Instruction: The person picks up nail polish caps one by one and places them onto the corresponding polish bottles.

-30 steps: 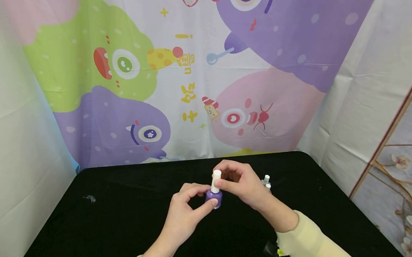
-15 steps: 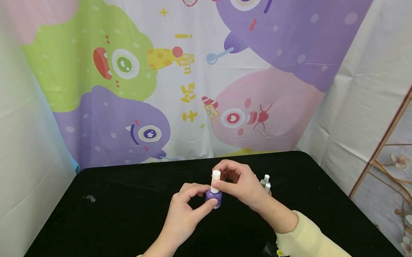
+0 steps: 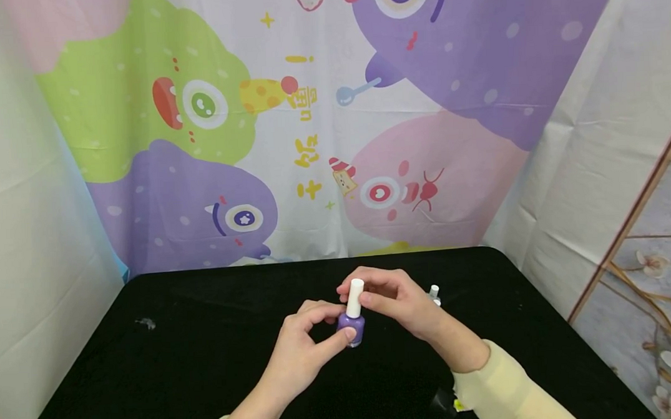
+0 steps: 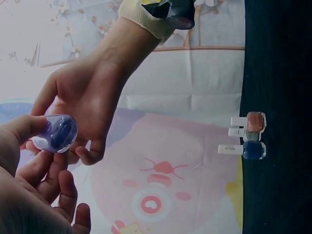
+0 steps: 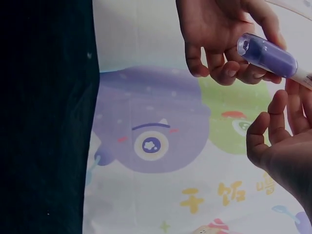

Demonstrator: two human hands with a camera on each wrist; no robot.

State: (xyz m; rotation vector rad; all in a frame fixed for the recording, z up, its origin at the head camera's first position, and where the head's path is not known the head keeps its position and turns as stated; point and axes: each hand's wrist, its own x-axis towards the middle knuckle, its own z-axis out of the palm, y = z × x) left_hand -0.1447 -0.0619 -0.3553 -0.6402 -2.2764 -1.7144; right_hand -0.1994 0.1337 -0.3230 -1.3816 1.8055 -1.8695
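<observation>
A nail polish bottle [image 3: 351,329] with purple polish and a tall white cap [image 3: 355,298] is held above the black table, tilted slightly. My left hand [image 3: 304,345] pinches the glass body between thumb and fingers. My right hand [image 3: 398,300] has its thumb and fingers around the cap, pinching it from either side. In the left wrist view the bottle's base [image 4: 63,134] faces the camera and hides the cap. The right wrist view shows the purple body [image 5: 268,54] with part of the white cap beyond it.
Several other nail polish bottles stand behind my right hand, among them a brownish-pink one [image 4: 256,122] and a dark blue one [image 4: 253,150]. A clear scrap [image 3: 146,323] lies at left on the black table [image 3: 207,365]. A printed curtain [image 3: 313,223] hangs behind.
The bottle has moved slightly right and down. My right hand's fingers have shifted around the cap and show more of it, and its wrist has turned a little.
</observation>
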